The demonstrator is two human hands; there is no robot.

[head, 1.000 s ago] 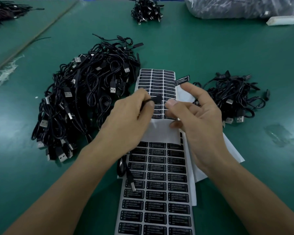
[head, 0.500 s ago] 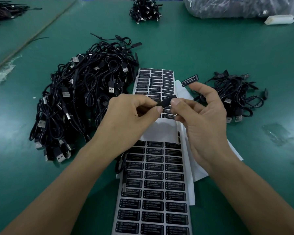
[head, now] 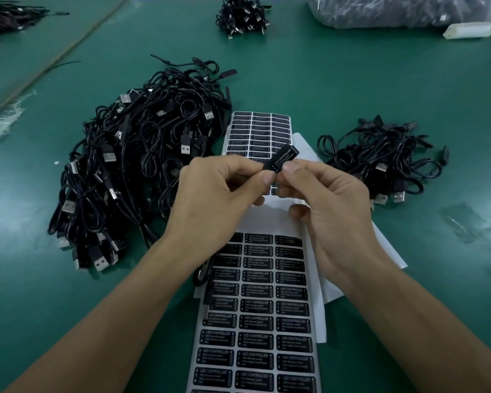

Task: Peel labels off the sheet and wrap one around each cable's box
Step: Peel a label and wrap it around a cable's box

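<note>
Both hands meet above the label sheet (head: 255, 321), a long strip of black "LED CONTROLLER" stickers running toward me. Between them is a small black cable box (head: 281, 158) with a label lying along it, printed side up. My left hand (head: 213, 199) pinches the box's near end between thumb and fingers. My right hand (head: 329, 199) pinches it from the right with thumb and forefinger. The box's cable (head: 203, 275) hangs below my left wrist, its USB plug lying on the sheet.
A large pile of black USB cables (head: 131, 171) lies left of the sheet and a smaller pile (head: 386, 160) to the right. Another bundle (head: 243, 15) and a clear plastic bag (head: 380, 9) sit at the far edge. White backing paper (head: 386, 251) spreads under my right hand.
The loose label that stuck to my right forefinger is now laid on the box. My right fingers have closed in onto the box, and both hands have come together.
</note>
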